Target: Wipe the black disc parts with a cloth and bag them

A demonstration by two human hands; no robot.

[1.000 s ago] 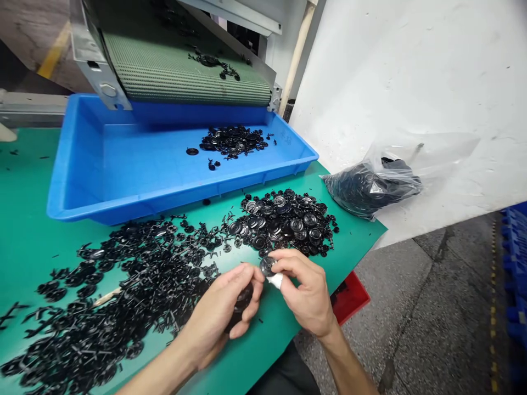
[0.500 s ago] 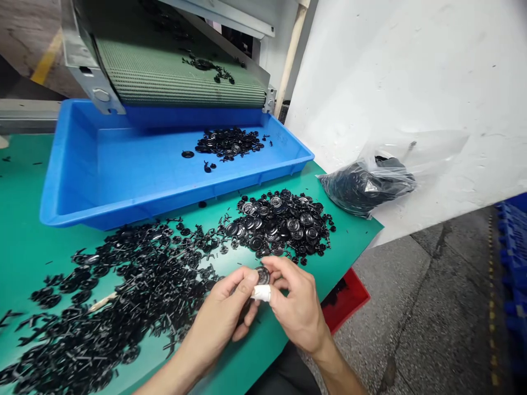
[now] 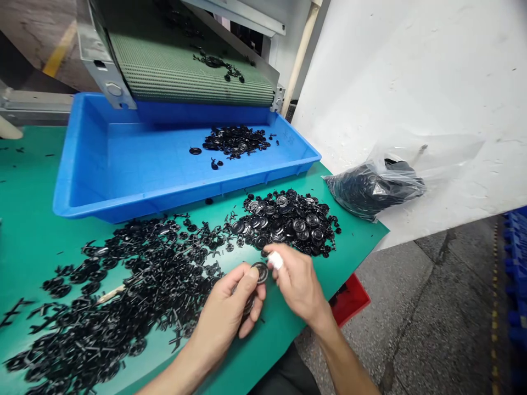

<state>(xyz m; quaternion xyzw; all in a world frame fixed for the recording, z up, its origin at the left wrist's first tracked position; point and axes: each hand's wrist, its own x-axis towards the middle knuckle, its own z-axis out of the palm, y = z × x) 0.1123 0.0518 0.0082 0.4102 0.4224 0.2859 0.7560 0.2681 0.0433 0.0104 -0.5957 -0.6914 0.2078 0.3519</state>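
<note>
My left hand (image 3: 230,299) is closed on a round black plastic disc (image 3: 260,272) with a ringed face, pinched between thumb and forefinger. More dark round parts show under its curled fingers. Just to the right, apart from the disc, my right hand (image 3: 298,280) has its fingers pinched together, with white tape (image 3: 275,260) around one digit. Whatever is between those fingertips is too small and hidden to name. Beyond it lies a pile of glossy black discs (image 3: 290,222). Left of my hands spreads a large heap of small black plastic pieces (image 3: 152,280), many branched like sprues.
Behind the piles stands a blue tray (image 3: 144,167) holding more black parts, under the end of a green conveyor belt (image 3: 197,82). A clear bag of black parts (image 3: 370,184) leans at the right. A red bin (image 3: 352,302) sits below the green table's (image 3: 284,329) right edge.
My right hand has come off the disc and moved slightly up and right, its fingers now pinched. The left hand keeps the disc. The whole view has shifted a little.
</note>
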